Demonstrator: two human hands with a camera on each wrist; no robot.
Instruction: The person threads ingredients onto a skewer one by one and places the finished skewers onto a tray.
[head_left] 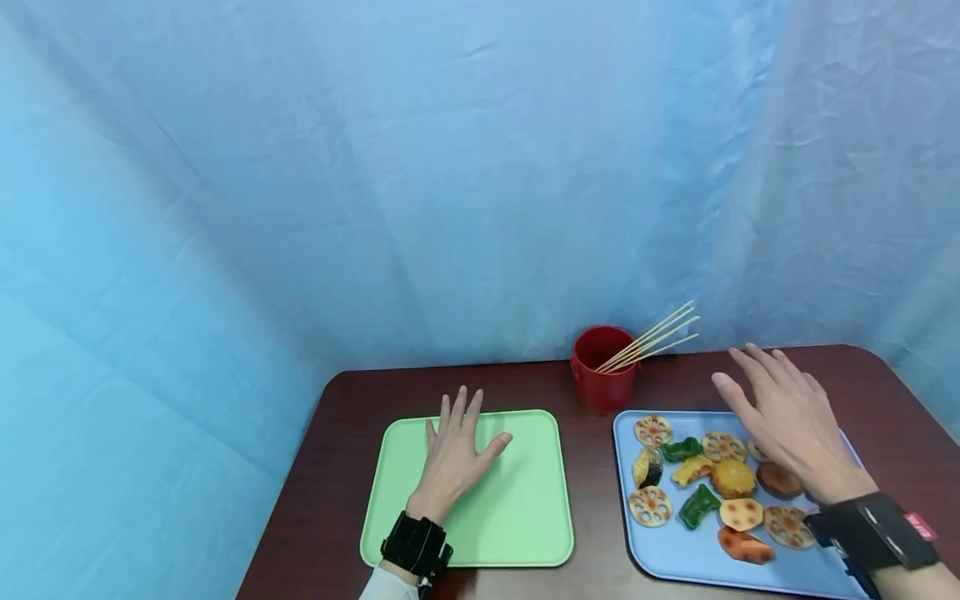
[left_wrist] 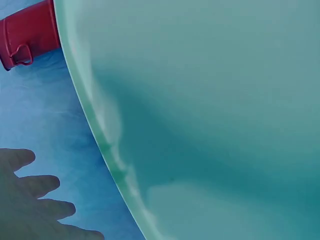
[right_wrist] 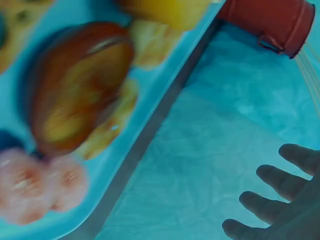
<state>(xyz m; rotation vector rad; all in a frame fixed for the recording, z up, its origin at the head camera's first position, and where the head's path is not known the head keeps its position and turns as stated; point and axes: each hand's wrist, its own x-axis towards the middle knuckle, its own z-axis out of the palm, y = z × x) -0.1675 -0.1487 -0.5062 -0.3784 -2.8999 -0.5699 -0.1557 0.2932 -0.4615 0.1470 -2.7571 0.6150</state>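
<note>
My left hand (head_left: 453,458) hovers over the light green tray (head_left: 525,500), fingers spread and holding nothing. Over the far right part of the blue tray (head_left: 660,558), my right hand (head_left: 787,417) stretches out with straight fingers and nothing in it. On the blue tray lie several food pieces: lotus root slices (head_left: 650,507), green pepper pieces (head_left: 699,506), a round yellow piece (head_left: 733,479), a brown mushroom-like piece (head_left: 778,481) and an orange-red piece (head_left: 746,546). The right hand and wrist hide part of that tray. In the right wrist view the brown piece (right_wrist: 80,90) shows large and blurred.
A red cup (head_left: 603,383) with a handle stands at the back of the dark wooden table (head_left: 592,475), between the trays. Several thin wooden skewers (head_left: 652,337) lean out of it to the right. A blue cloth (head_left: 480,183) hangs behind the table.
</note>
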